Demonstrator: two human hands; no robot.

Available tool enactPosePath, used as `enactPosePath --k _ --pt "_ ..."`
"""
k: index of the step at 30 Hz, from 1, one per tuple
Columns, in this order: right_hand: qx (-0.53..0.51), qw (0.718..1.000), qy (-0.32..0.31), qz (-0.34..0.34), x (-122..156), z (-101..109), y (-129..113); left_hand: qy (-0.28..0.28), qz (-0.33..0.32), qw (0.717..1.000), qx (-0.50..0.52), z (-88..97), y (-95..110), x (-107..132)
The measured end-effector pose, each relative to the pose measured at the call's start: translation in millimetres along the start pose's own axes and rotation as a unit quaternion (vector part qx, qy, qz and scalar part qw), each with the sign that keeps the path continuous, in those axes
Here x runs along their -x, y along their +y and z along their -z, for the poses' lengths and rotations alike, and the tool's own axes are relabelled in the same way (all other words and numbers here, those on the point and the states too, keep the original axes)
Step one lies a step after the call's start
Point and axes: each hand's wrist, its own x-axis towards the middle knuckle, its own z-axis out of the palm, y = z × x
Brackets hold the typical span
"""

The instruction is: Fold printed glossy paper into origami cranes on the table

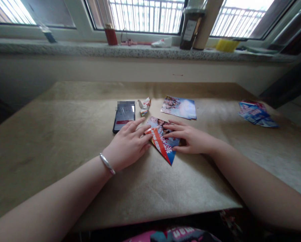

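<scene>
A colourful printed sheet of paper (162,143), partly folded with a red-orange strip along one edge, lies on the table in front of me. My left hand (129,144), a silver bangle at its wrist, rests with spread fingertips on the sheet's left edge. From the other side, my right hand (188,136) lays its outstretched fingers on the right part of the paper. Just beyond the sheet stands a small folded paper figure (145,107). A smartphone (125,116) with a lit screen lies beside my left fingers.
Behind my right hand lie flat printed sheets (179,107). More blue and red printed papers (258,114) are piled at the far right of the table (64,134). On the windowsill (85,49) stand a red container (111,35), a dark jar (190,30) and a yellow item (227,45).
</scene>
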Motion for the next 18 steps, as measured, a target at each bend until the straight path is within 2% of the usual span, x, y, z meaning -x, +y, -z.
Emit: enactPosePath --k 5,11,18 --pt "0.049 0.998 0.010 -0.034 -2.8 2.5 -10.8 -0.008 -0.053 0.998 0.043 1.2 3.3 -3.2" --pt "0.090 0.995 0.010 -0.037 -3.0 8.1 -17.8 -0.064 -0.130 0.983 0.115 -2.2 0.9 -5.0" --pt "0.071 0.997 0.007 -0.006 1.5 10.2 -10.2 -0.069 -0.072 0.988 0.114 -1.9 -2.0 -4.1"
